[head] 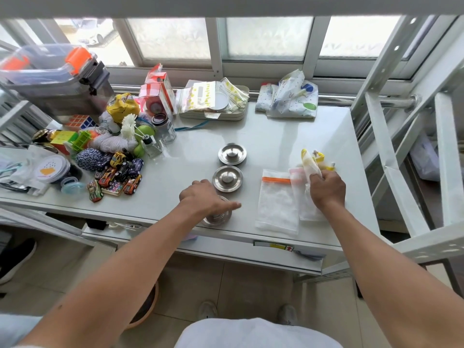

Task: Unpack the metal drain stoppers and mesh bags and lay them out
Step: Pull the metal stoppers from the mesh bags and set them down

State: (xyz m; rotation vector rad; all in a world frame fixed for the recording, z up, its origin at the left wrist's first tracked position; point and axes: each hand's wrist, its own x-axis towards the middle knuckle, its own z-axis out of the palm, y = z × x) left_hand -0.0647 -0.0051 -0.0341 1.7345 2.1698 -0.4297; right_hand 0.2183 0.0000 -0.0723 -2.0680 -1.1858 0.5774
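Three round metal drain stoppers stand in a line on the white table [288,136]: a far stopper [232,153], a middle stopper [227,178] and a near stopper [218,217] by the front edge. My left hand [204,198] rests on top of the near stopper and covers most of it, index finger stretched out. A white mesh bag with an orange zip [277,203] lies flat to the right. Beside it a mesh bag with a pink zip [305,197] lies under my right hand [326,188], which holds a mesh bag with a yellow zip [310,163] raised off the table.
The table's left side is crowded with toy cars [118,177], puzzle cubes [80,121], yarn, small glass bottles [167,129] and a round tin [51,169]. A tray with zip bags [214,100] and a printed pouch [291,99] sit at the back. A metal ladder frame [406,136] stands right.
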